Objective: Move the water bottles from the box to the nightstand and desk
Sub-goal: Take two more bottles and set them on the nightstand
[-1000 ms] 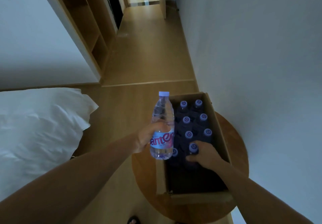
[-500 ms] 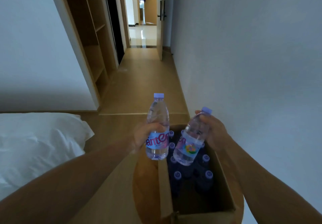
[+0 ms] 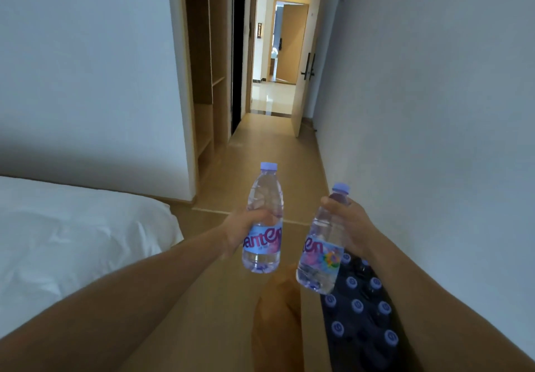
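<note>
Two bottles in hand, none seen delivered. Bed [image 3: 72,241], white linen: well left of the fingers of the left hand [image 3: 246,231]. Box [image 3: 312,342], open cardboard, on a round wooden surface [image 3: 272,313]: below the fingers of the right hand [image 3: 351,227]. Boxed bottles [image 3: 357,306], several purple caps showing, upright: below the right fingers, remaining stock. Left bottle [image 3: 263,227], upright: left fingers wrapped round its label. Right bottle [image 3: 321,256], tilted: right fingers curled round its shoulder, near the left bottle. Nightstand and desk: not identifiable in view. Judged early: carrying and placing outstanding, many bottles left.
</note>
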`<action>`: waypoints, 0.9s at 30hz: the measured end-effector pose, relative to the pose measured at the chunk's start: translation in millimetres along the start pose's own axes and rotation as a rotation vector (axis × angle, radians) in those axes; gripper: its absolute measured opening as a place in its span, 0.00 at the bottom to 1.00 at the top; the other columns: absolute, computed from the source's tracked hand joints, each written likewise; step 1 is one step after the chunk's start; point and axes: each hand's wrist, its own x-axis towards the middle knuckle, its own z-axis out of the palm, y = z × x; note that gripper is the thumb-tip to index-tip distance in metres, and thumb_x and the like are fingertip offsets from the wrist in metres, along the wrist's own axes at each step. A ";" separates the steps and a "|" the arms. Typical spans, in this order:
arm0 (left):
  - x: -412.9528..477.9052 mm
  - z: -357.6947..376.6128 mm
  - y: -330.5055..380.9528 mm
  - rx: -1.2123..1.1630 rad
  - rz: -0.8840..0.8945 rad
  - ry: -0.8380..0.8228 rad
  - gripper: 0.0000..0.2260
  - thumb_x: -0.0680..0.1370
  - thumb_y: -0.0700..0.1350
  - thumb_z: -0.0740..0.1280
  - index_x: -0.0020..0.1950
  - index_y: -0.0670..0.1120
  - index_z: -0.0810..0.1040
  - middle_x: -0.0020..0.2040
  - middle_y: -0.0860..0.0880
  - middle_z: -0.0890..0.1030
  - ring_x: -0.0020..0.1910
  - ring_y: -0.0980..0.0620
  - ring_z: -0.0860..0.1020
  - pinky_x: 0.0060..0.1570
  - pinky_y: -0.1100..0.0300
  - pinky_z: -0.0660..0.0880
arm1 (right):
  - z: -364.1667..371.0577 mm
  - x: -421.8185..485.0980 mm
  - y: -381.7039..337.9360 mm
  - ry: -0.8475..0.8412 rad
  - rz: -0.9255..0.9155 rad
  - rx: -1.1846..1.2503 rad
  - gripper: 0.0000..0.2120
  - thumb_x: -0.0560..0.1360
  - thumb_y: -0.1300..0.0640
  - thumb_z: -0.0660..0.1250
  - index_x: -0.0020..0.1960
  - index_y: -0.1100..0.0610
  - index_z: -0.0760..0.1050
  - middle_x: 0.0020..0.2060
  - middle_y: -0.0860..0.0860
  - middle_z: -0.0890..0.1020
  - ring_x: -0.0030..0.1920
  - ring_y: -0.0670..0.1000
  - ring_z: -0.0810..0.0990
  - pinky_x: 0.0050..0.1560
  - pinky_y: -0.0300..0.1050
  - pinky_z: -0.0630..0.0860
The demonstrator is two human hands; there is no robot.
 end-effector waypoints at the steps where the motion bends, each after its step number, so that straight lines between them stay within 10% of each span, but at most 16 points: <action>1: -5.1 -8.3 2.0 0.002 0.003 0.005 0.20 0.54 0.50 0.75 0.43 0.45 0.83 0.40 0.44 0.84 0.36 0.48 0.83 0.40 0.58 0.80 | 11.0 2.0 -1.6 -0.017 0.017 0.011 0.17 0.64 0.57 0.80 0.38 0.57 0.71 0.31 0.53 0.75 0.33 0.52 0.75 0.36 0.46 0.77; 10: -44.0 -75.5 0.6 0.039 0.012 0.124 0.27 0.57 0.52 0.77 0.52 0.43 0.80 0.46 0.41 0.84 0.44 0.44 0.83 0.55 0.47 0.79 | 77.5 37.1 17.2 -0.034 0.080 0.066 0.19 0.64 0.57 0.80 0.50 0.61 0.78 0.44 0.61 0.79 0.43 0.60 0.81 0.47 0.57 0.79; 22: -130.6 -73.9 -8.0 0.040 0.035 0.538 0.35 0.55 0.56 0.75 0.59 0.44 0.77 0.47 0.44 0.85 0.46 0.45 0.83 0.49 0.52 0.81 | 148.5 40.6 23.2 -0.252 0.197 0.050 0.11 0.77 0.56 0.64 0.36 0.54 0.74 0.31 0.52 0.77 0.32 0.51 0.77 0.44 0.47 0.74; 27: -186.8 -62.7 -24.4 0.037 0.012 0.705 0.29 0.65 0.51 0.72 0.65 0.43 0.76 0.52 0.42 0.85 0.49 0.44 0.84 0.47 0.55 0.81 | 184.0 21.1 32.1 -0.512 0.241 0.004 0.17 0.61 0.50 0.80 0.40 0.55 0.75 0.33 0.54 0.80 0.35 0.53 0.80 0.43 0.49 0.77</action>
